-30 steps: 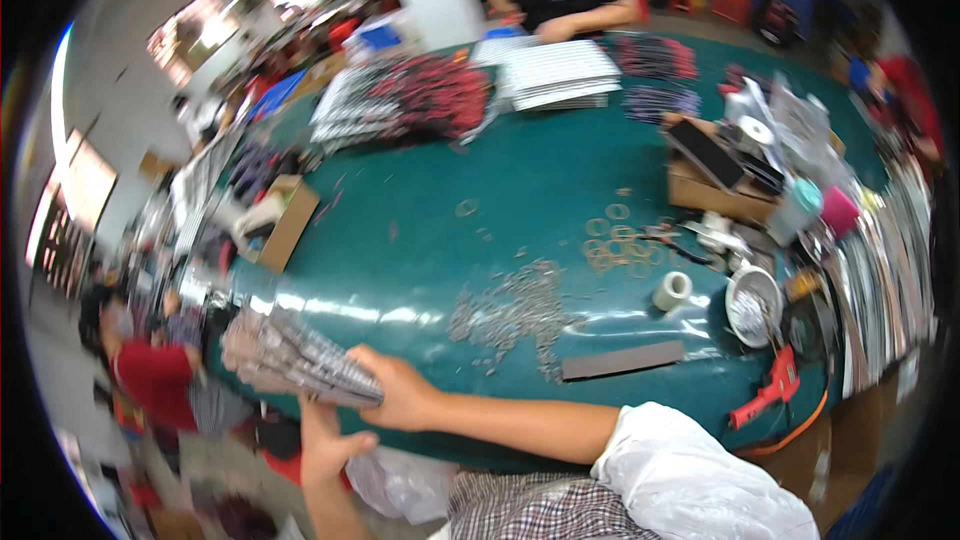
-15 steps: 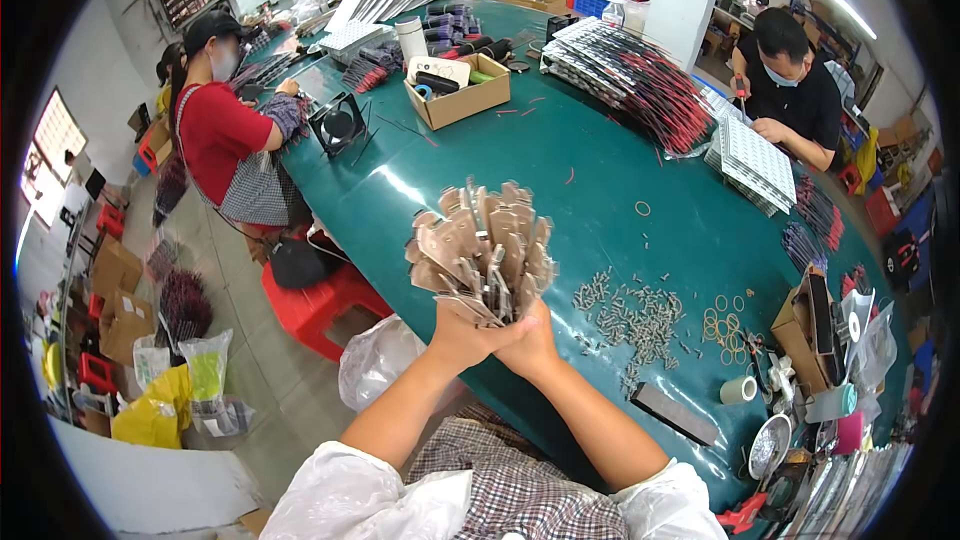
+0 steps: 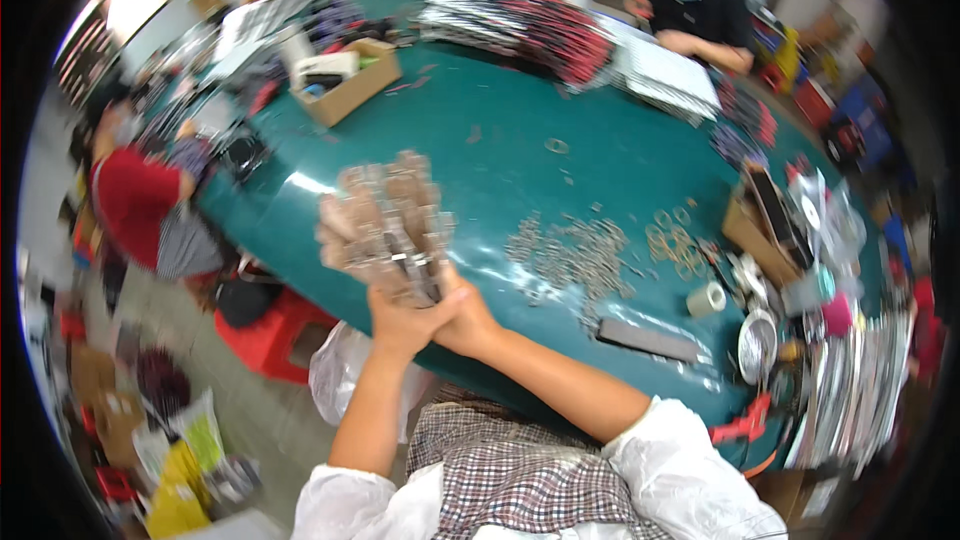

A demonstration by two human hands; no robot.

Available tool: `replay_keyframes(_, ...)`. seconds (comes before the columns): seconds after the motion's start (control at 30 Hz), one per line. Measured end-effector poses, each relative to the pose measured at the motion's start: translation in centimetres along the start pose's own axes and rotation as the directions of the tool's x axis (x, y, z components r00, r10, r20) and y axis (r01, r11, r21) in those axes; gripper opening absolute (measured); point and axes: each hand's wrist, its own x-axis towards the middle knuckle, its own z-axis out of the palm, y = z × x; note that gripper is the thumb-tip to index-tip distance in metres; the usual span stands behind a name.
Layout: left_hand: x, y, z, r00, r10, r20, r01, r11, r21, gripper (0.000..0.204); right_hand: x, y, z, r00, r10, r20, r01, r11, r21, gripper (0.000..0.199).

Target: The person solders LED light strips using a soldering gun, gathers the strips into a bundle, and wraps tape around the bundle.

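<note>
Both my hands are wrapped round a thick bundle of flat brownish pieces [image 3: 385, 215], fanned out at the top with several darker strips among them. My left hand [image 3: 400, 320] grips its lower left side, and my right hand [image 3: 467, 318] closes on the lower right, the two touching each other. The bundle is held above the green table near its front edge. Motion blur hides the fine detail of the pieces. To the right of my hands lies a spread of small grey metal parts [image 3: 585, 255], with tan rubber bands [image 3: 676, 240] beyond it.
A dark flat bar [image 3: 648, 338] and a white roll [image 3: 706, 299] lie on the green table [image 3: 480, 160]. Farther off are a cardboard box [image 3: 355, 85] and piled wired panels [image 3: 520, 25]. A red stool [image 3: 265, 335] stands left. Co-workers sit at the left and far right.
The view has swung, so the table scene sits further left and higher. My hands still hold the bundle, which appears tilted slightly differently and more blurred.
</note>
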Motion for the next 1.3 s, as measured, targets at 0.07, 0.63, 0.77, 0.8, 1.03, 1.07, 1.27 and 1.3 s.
replay_keyframes(0.07, 0.1, 0.6, 0.0, 0.992, -0.112, 0.061, 0.112, 0.994, 0.005, 0.060, -0.2, -0.2, -0.2, 0.998, 0.052, -0.018, -0.053, 0.996, -0.072, 0.052)
replay_keyframes(0.63, 0.7, 4.5, 4.0, 0.963, -0.056, 0.264, 0.231, 0.674, -0.701, 0.094, -6.0, -13.8, -15.6, 0.980, 0.117, 0.164, 0.004, 0.803, -0.596, 0.074)
replay_keyframes(0.77, 1.3, 5.5, 4.3, 0.916, -0.012, 0.402, 0.278, 0.742, -0.610, 0.098, -9.4, -11.7, -27.0, 0.949, 0.118, -0.293, -0.316, 0.345, -0.884, 0.068)
replay_keyframes(0.8, 1.1, 5.6, 4.6, 0.916, -0.010, 0.400, 0.260, 0.775, -0.576, 0.085, -10.3, -10.6, -29.0, 0.906, 0.150, -0.396, -0.423, 0.266, -0.866, 0.064)
replay_keyframes(1.03, -0.5, 6.1, 7.1, 0.836, -0.060, 0.545, 0.336, 0.842, -0.423, 0.044, -14.4, -2.7, -35.1, 0.683, 0.428, -0.593, -0.722, 0.272, -0.636, 0.054)
replay_keyframes(1.07, -0.5, 6.2, 7.2, 0.820, -0.040, 0.570, 0.334, 0.843, -0.421, 0.047, -14.6, -2.1, -35.2, 0.699, 0.424, -0.576, -0.708, 0.295, -0.642, 0.054)
replay_keyframes(1.27, -0.8, 6.2, 7.4, 0.787, -0.061, 0.614, 0.352, 0.861, -0.366, 0.049, -15.1, -0.3, -33.4, 0.672, 0.224, -0.706, -0.727, 0.379, -0.572, 0.030)
replay_keyframes(1.3, -0.9, 6.2, 7.4, 0.778, -0.068, 0.625, 0.364, 0.859, -0.359, 0.049, -15.2, -0.1, -33.2, 0.666, 0.188, -0.722, -0.724, 0.395, -0.565, 0.028)
